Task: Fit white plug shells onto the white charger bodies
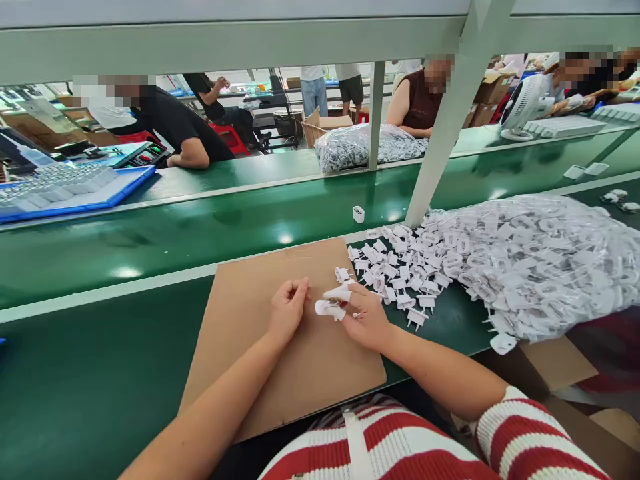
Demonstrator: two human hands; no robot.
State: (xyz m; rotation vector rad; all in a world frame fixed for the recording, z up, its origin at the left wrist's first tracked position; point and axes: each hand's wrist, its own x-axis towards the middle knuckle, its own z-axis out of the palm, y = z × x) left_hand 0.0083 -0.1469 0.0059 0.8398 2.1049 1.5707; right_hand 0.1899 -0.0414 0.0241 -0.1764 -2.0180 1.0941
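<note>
My left hand is over the brown cardboard sheet, its thumb and fingers pressed together; anything between them is too small or hidden to make out. To its right, my right hand wears white finger cots on the thumb and forefinger. Those fingers pinch a small white plug piece, mostly covered by the hand. Just beyond that hand, loose white two-pin plug pieces lie scattered on the green bench, a few reaching the sheet's right edge.
A large clear bag of white plug pieces fills the bench at right. Behind runs a green conveyor belt carrying a white housing. A slanted metal post rises ahead. Co-workers sit across the belt, near a blue tray and a fan.
</note>
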